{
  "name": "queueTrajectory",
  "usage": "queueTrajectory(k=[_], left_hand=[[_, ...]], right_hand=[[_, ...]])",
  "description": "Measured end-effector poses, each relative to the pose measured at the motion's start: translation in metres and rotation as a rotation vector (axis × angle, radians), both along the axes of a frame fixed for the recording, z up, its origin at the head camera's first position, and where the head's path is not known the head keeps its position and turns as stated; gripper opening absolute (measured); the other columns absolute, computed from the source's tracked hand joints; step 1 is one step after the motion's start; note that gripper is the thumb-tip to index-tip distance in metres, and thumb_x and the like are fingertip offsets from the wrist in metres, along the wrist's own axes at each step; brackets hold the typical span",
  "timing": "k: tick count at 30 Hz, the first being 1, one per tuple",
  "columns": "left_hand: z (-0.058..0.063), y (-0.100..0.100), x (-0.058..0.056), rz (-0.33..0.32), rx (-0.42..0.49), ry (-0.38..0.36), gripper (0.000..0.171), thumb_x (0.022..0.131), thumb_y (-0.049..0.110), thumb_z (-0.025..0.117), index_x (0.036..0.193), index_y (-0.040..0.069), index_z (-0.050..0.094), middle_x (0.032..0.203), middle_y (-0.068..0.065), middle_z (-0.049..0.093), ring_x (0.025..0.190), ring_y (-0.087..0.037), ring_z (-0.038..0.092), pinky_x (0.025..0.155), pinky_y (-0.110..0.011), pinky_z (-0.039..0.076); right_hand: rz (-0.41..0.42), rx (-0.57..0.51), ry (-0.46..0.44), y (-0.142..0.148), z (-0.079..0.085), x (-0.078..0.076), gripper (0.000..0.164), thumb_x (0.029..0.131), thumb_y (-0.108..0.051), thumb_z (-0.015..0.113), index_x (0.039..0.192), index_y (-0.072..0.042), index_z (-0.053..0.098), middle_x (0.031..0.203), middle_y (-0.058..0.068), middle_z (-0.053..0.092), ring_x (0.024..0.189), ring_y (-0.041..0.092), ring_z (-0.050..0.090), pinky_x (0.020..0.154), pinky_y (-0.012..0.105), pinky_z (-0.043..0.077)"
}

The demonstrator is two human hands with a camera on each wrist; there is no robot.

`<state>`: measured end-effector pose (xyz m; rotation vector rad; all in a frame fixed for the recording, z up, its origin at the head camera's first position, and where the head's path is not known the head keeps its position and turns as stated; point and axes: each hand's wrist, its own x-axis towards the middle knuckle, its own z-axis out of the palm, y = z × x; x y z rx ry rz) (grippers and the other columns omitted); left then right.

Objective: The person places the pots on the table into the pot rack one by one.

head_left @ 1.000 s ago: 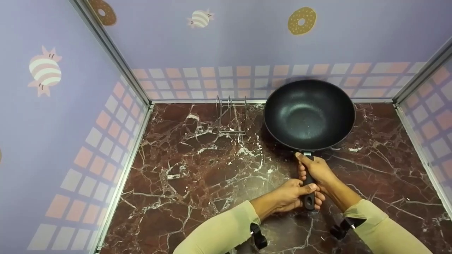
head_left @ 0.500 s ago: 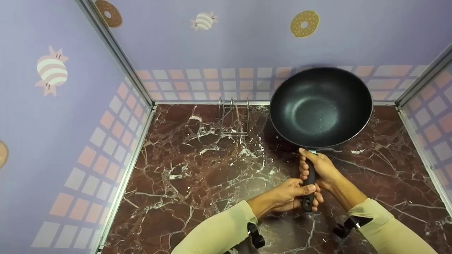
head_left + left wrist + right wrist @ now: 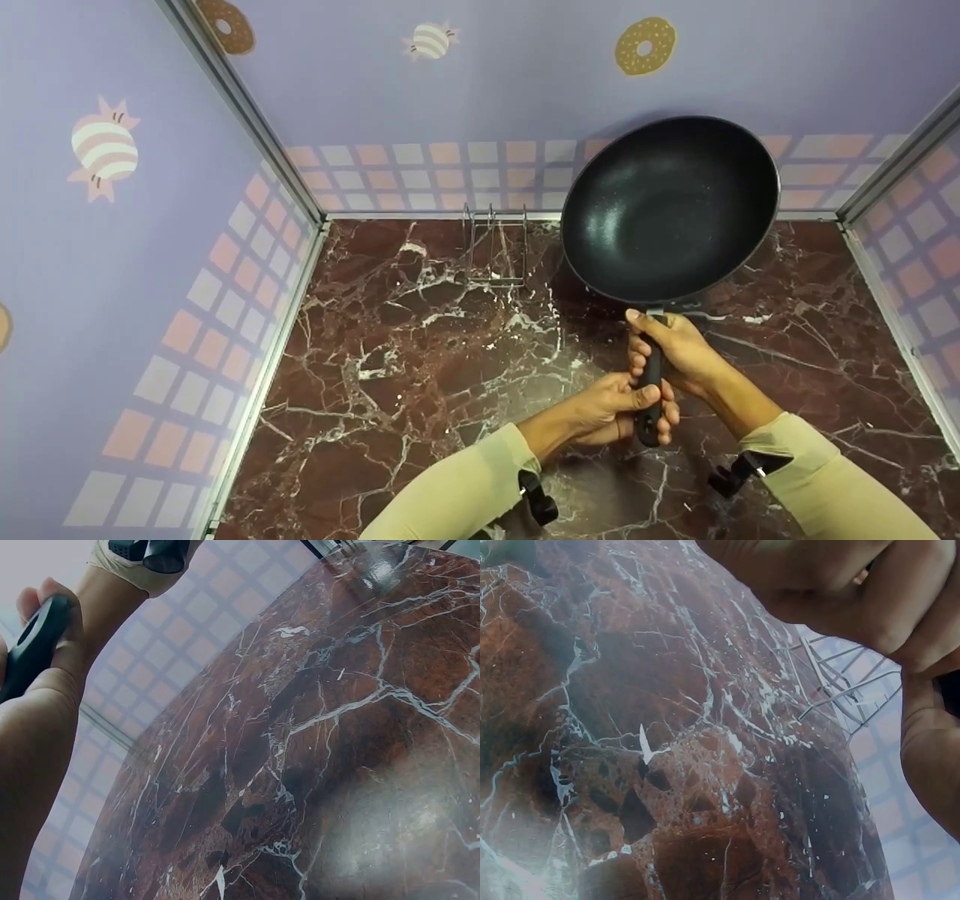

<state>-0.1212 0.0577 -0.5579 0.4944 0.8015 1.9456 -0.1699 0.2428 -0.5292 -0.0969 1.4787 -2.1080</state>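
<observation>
A black wok [image 3: 660, 217] with a black handle [image 3: 651, 367] is raised above the counter, its inside tilted toward the head camera. My right hand [image 3: 679, 349] grips the handle just below the pan, thumb lying along it toward the metal collar. Lower down, my left hand [image 3: 611, 409] holds the handle's end, thumb on top and fingertips showing on the far side. In the left wrist view the handle's end [image 3: 34, 645] with its hanging hole pokes out of the grip. Curled fingers [image 3: 900, 607] of the right hand fill the upper corner of the right wrist view.
A small metal wire rack [image 3: 495, 251] stands at the back of the reddish-brown marble counter [image 3: 450, 352], left of the wok. Behind it rises a lilac wall [image 3: 525, 90] with checks and sweets, close behind the wok's far rim. Side walls bound both ends.
The wok's far rim has risen, so the pan tilts more toward the head camera and overlaps more of the back wall. Both hands keep their hold on the handle.
</observation>
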Motion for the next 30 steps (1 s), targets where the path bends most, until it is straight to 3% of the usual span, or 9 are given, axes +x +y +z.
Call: queueTrajectory(k=[10, 23, 30], left_hand=[[-0.001, -0.007, -0.003, -0.010, 0.076, -0.013, 0.037, 0.118, 0.003, 0.026, 0.116, 0.012, 0.062, 0.100, 0.001, 0.078, 0.085, -0.010, 0.071, 0.085, -0.029, 0.064], [0.002, -0.018, -0.007, -0.030, 0.074, -0.016, 0.034, 0.118, 0.006, 0.029, 0.116, 0.013, 0.061, 0.100, 0.000, 0.077, 0.085, -0.010, 0.071, 0.087, -0.030, 0.064], [0.002, -0.022, -0.009, -0.044, 0.081, 0.002, 0.029, 0.118, 0.009, 0.032, 0.117, 0.013, 0.060, 0.102, 0.000, 0.076, 0.086, -0.010, 0.071, 0.088, -0.030, 0.064]], right_hand=[[0.015, 0.015, 0.050, -0.005, 0.005, -0.001, 0.047, 0.119, -0.031, 0.052, 0.075, -0.013, 0.057, 0.068, -0.004, 0.064, 0.060, 0.013, 0.069, 0.064, 0.030, 0.067], [-0.029, 0.049, 0.077, -0.016, 0.006, -0.001, 0.048, 0.120, -0.030, 0.048, 0.076, -0.012, 0.055, 0.068, -0.001, 0.063, 0.060, 0.014, 0.068, 0.063, 0.031, 0.067], [-0.041, 0.026, 0.075, -0.021, 0.007, -0.001, 0.039, 0.120, -0.029, 0.047, 0.085, -0.012, 0.053, 0.069, -0.003, 0.060, 0.060, 0.014, 0.067, 0.061, 0.030, 0.066]])
